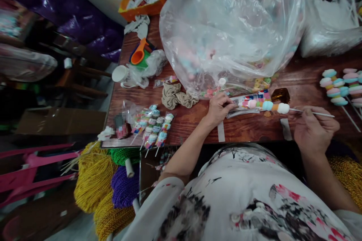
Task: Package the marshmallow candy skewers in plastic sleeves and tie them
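Observation:
A marshmallow skewer (267, 106) lies level over the table, its white stick pinched in my right hand (315, 130). My left hand (219, 107) closes on the left end of a printed clear wrapper (263, 96). The skewer's left end overlaps that wrapper; whether it is inside the opening I cannot tell. Just behind lies a crumpled amber-brown wrapped piece (280, 95). At the left, several wrapped marshmallow skewers (155, 126) rest by the table's front edge. More marshmallow skewers (335, 86), unwrapped, are at the far right.
A large clear plastic bag (232, 19) of pastel pieces fills the table's back. A box lined with plastic (328, 41) stands right of it. On the left are a beige cloth (177, 96), an orange scoop (138, 54) and an orange bin (128, 15). Yellow cord bundles (94, 177) hang below.

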`<state>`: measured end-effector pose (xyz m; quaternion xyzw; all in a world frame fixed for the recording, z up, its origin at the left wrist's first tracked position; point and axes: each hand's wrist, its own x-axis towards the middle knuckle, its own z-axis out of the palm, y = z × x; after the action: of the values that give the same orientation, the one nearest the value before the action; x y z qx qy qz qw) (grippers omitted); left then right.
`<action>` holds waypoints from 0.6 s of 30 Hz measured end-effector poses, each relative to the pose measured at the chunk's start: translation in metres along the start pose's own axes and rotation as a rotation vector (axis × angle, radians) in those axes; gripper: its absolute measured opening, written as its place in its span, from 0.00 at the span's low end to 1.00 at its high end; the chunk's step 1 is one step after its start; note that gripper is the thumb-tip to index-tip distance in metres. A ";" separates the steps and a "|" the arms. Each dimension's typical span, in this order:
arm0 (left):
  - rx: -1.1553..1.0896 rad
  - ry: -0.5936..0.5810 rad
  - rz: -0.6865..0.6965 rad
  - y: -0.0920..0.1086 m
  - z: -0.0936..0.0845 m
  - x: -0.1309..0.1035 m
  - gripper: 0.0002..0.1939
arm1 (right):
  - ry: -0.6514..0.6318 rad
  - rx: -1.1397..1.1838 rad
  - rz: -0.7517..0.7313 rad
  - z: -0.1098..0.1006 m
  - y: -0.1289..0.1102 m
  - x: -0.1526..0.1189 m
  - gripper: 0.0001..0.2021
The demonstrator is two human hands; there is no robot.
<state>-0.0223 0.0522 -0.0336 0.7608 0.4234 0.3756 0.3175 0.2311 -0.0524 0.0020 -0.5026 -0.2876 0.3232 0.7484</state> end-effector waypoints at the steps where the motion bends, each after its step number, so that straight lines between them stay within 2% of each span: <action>1: 0.018 -0.012 0.023 0.000 0.000 0.000 0.12 | -0.041 -0.026 -0.018 0.000 -0.002 0.000 0.01; 6: 0.030 -0.083 0.164 0.003 0.005 -0.003 0.11 | -0.260 -0.316 -0.166 0.002 -0.004 -0.004 0.04; 8: 0.026 -0.089 0.204 0.005 0.007 -0.003 0.11 | -0.334 -0.363 -0.130 0.004 0.000 -0.007 0.05; 10: 0.064 -0.090 0.232 0.009 0.005 -0.002 0.13 | -0.325 -0.266 -0.011 0.007 0.007 -0.009 0.05; 12: 0.145 -0.072 0.251 0.015 0.001 0.001 0.14 | -0.262 -0.124 0.085 0.009 0.011 -0.009 0.05; 15: 0.251 -0.052 0.275 0.025 -0.005 0.007 0.18 | -0.228 0.004 0.142 0.008 0.008 -0.001 0.05; 18: 0.186 -0.207 0.316 0.032 -0.006 0.012 0.22 | -0.234 0.032 0.102 0.004 -0.003 0.008 0.03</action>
<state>-0.0101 0.0494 -0.0009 0.8782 0.2969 0.3000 0.2248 0.2333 -0.0447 0.0070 -0.4635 -0.3418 0.4217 0.7004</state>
